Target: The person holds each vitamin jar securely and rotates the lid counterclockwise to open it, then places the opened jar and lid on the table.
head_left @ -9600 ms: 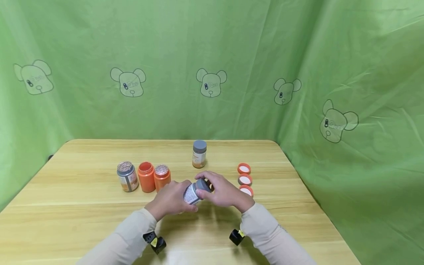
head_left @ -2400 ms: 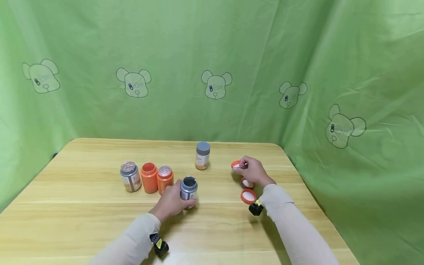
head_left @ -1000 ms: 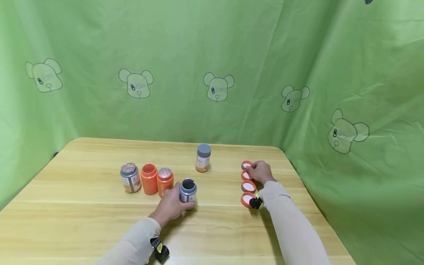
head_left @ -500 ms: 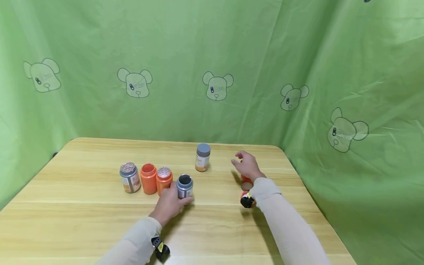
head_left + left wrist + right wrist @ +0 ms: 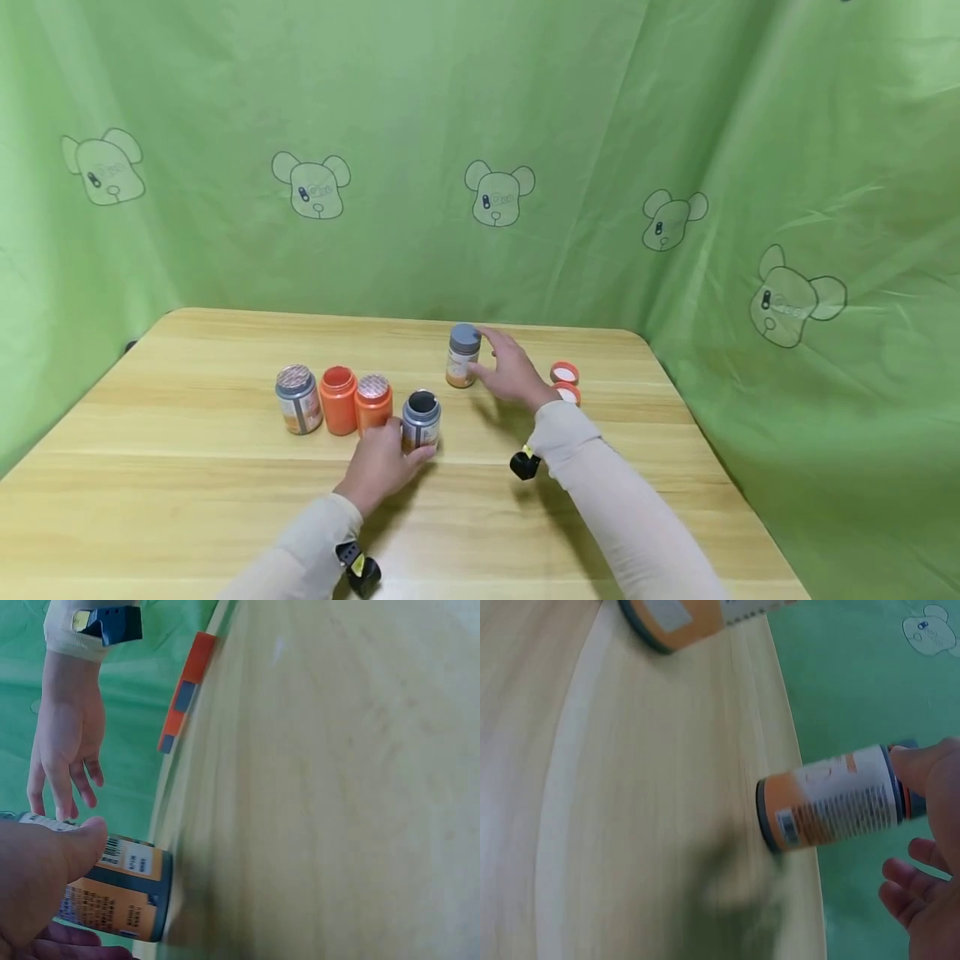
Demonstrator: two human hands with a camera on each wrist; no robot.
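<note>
Beside the row of jars my left hand holds an uncapped grey pill bottle upright on the table. In the left wrist view its thumb lies across the bottle's label, with fingers on the other side. At the back of the table stands a capped grey pill bottle. My right hand is at its right side, thumb and fingers spread. In the right wrist view the thumb overlaps the dark cap, while the other fingers stay apart from the bottle.
Left of my left hand stand an orange bottle with a foil seal, an open orange bottle and a foil-sealed grey bottle. Upturned caps lie in a line at right, partly hidden by my right arm. A green curtain hangs behind.
My right hand took the grey cap off the held bottle, laid it at the far end of the cap row, let go and moved left to the capped bottle. The left hand stays at its bottle.
</note>
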